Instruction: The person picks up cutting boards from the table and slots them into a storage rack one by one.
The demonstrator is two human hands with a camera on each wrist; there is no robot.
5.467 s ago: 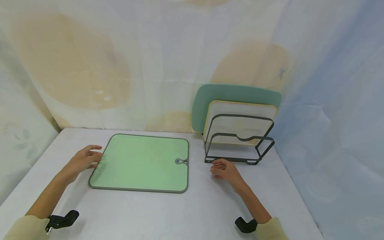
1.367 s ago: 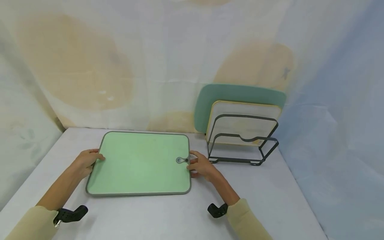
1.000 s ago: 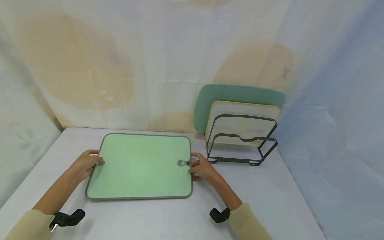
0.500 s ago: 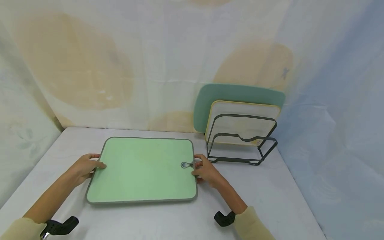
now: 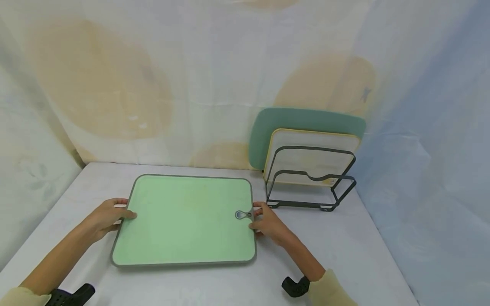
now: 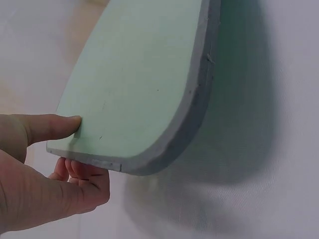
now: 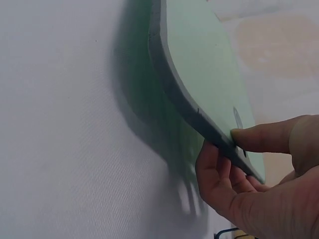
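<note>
Green and grey-rimmed, the cutting board [image 5: 185, 220] is now pinched at its left edge by the left hand [image 5: 105, 214], thumb on top and fingers curled beneath, and a shadow under it in both wrist views shows it has been raised just clear of the white table [image 5: 344, 238], where moments ago it lay flat. On the other side the right hand [image 5: 269, 223] is clamped the same way beside the hanging hole, and the board has been carried a little rightward, nearer the wire rack [image 5: 310, 178] with its two upright boards [image 5: 306, 140], so a lift is judged under way.
</note>
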